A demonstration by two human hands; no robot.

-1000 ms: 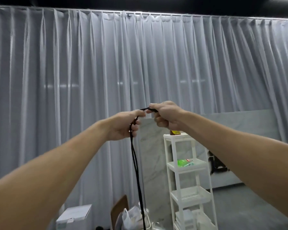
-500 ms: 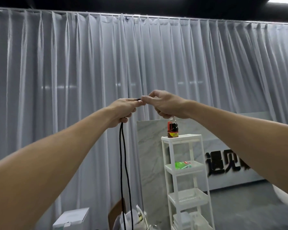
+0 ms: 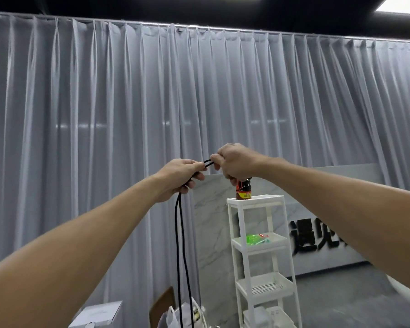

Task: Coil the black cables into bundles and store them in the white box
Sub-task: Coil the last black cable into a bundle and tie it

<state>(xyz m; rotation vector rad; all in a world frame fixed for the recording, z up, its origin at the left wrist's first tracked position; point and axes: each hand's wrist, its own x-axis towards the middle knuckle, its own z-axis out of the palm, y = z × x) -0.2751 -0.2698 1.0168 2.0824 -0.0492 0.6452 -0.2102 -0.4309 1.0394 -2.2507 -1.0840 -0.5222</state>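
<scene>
A black cable (image 3: 180, 252) hangs doubled in two strands from my raised hands down past the bottom edge of the view. My left hand (image 3: 179, 177) grips both strands where they start to hang. My right hand (image 3: 234, 163) pinches the short folded stretch of the cable just to the right, so the hands are almost touching, at chest height in front of the grey curtain. A white box (image 3: 97, 313) sits low at the bottom left, partly behind my left forearm.
A white four-tier shelf rack (image 3: 243, 245) stands right of the hanging cable, with a dark bottle (image 3: 243, 191) on top and a green item (image 3: 253, 239) on the second tier. A brown chair back (image 3: 161, 306) and plastic bags sit at the bottom. A marble panel with black letters stands behind.
The view has tilted upward and my hands sit lower in it. A short stretch of cable now shows between the two hands, where half a second ago they were pinched together.
</scene>
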